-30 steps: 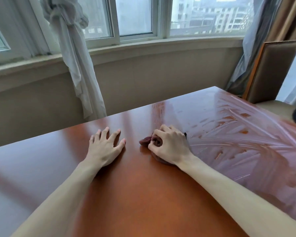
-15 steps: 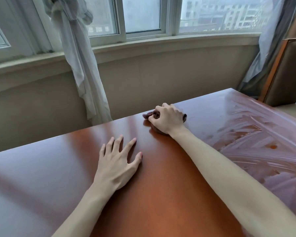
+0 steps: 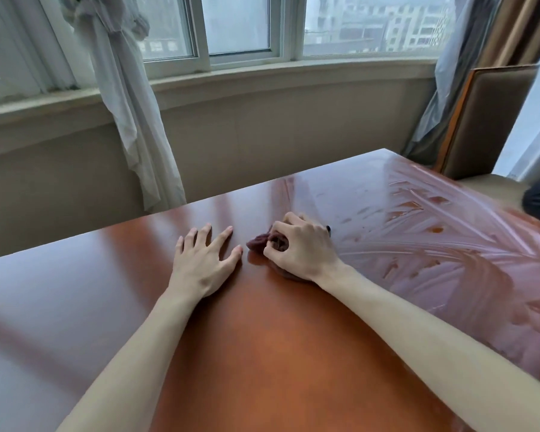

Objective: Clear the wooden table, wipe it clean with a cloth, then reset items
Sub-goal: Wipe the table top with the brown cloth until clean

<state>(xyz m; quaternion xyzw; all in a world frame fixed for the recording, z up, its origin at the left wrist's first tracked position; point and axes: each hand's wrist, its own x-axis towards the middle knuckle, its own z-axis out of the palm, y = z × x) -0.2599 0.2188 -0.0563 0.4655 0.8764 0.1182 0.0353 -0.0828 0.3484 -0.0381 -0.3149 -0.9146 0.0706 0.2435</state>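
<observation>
A curved bay window point(image 3: 237, 24) with pale frames runs along the far wall above a beige sill, and through the glass grey apartment blocks show faintly. A white sheer curtain point(image 3: 128, 98), knotted near its top, hangs down on the left of the window, and a heavier tan and grey curtain point(image 3: 468, 57) falls in the right corner. In front of the wall stands a glossy reddish-brown wooden table point(image 3: 262, 353) that fills the lower part of the view. Its right half is covered with wet streaks and smears point(image 3: 434, 244) that fan out in arcs, while the left and near parts look smooth and reflect the window light. Beyond the table's far right corner stands a padded chair point(image 3: 487, 120) with a wooden edge on its back, and a dark object at the right edge of the view is too cut off to identify. The left hand point(image 3: 203, 260) lies flat on the table top, palm down, fingers straight and spread, holding nothing. Just to its right, the right hand point(image 3: 300, 247) has its fingers and thumb curled round a bunched dark maroon cloth point(image 3: 262, 243), which it presses against the table at the left edge of the wet patch. Part of the cloth pokes out past the knuckles toward the left hand's thumb, close to it but apart. Both bare forearms reach in from the lower edge.
</observation>
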